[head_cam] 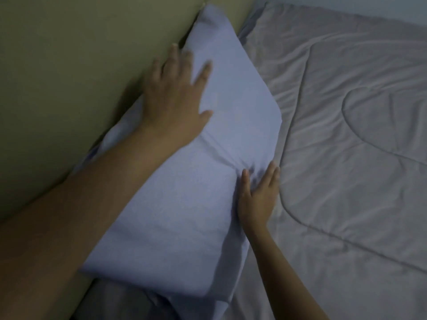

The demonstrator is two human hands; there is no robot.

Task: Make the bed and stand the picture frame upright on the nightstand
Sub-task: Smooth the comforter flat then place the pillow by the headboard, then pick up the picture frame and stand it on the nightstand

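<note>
dim light falls over a bed whose head end meets a flat olive-tan headboard [57,88], smooth and matte. left hand [175,98] lies flat with fingers [172,58] spread wide, palm down on the upper part of the pillow [184,204], its outer fingers near the seam where pillow meets headboard; it grips nothing. right hand [257,199] is also open, fingers [269,176] straight and close together, pressed against the pillow's edge on the quilt side, where the cloth bunches into small creases just beyond the fingertips. the pillow is a long, soft rectangle in pale lavender-blue cotton-like cloth, faintly textured, leaning along the headboard. beside it spreads a grey-beige quilt [346,135], slightly shiny, rumpled with fine wrinkles and stitched in curved lines. both forearms are bare. a darker grey fold of bedding [120,301] shows beneath the pillow's near corner.
</note>
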